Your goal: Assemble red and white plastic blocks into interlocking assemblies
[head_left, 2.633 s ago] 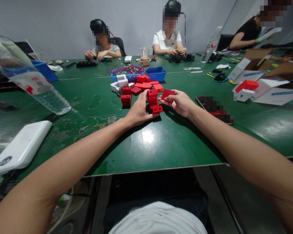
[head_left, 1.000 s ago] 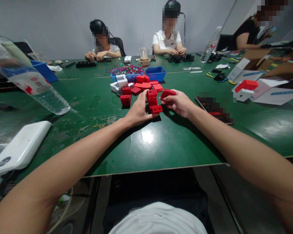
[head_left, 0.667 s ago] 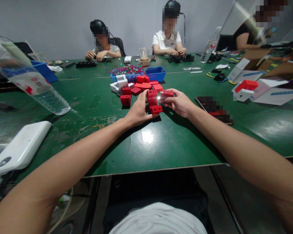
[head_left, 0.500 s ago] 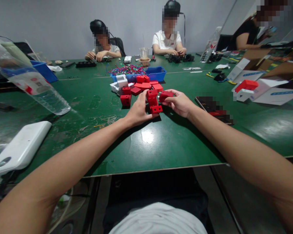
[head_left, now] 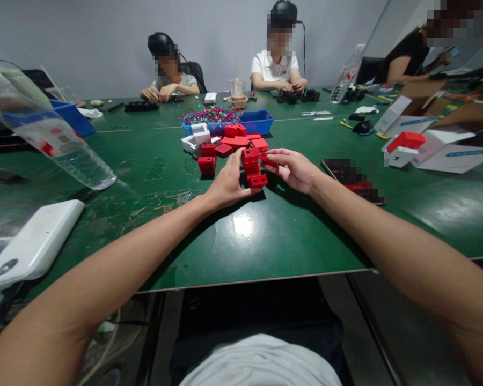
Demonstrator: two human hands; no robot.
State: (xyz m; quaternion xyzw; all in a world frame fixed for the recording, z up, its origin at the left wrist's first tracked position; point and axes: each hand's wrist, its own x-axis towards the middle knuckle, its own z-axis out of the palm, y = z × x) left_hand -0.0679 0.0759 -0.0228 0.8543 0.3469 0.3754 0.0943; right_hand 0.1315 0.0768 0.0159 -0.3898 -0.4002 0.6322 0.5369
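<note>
My left hand (head_left: 230,182) is closed around a red bracket-like plastic block (head_left: 253,167) with small holes, held upright just above the green table. Close against its right side, a smaller red plastic piece (head_left: 269,160) sits between the fingertips of my right hand (head_left: 293,170); those fingers cover much of it. Whether the two pieces touch I cannot tell. Behind my hands lies a pile of red blocks (head_left: 235,142), with white blocks (head_left: 201,135) at its left. A single red block (head_left: 206,166) stands left of my left hand.
A blue bin (head_left: 261,123) with coloured wires stands behind the pile. Left are a tilted water bottle (head_left: 72,145) and a white device (head_left: 36,241). A phone (head_left: 346,177) and open cardboard boxes (head_left: 446,145) lie right. Several people sit around the table (head_left: 177,257).
My right hand has turned the small red piece and brought it slightly left, closer to the block; less of the piece shows now. My left hand has stayed in place.
</note>
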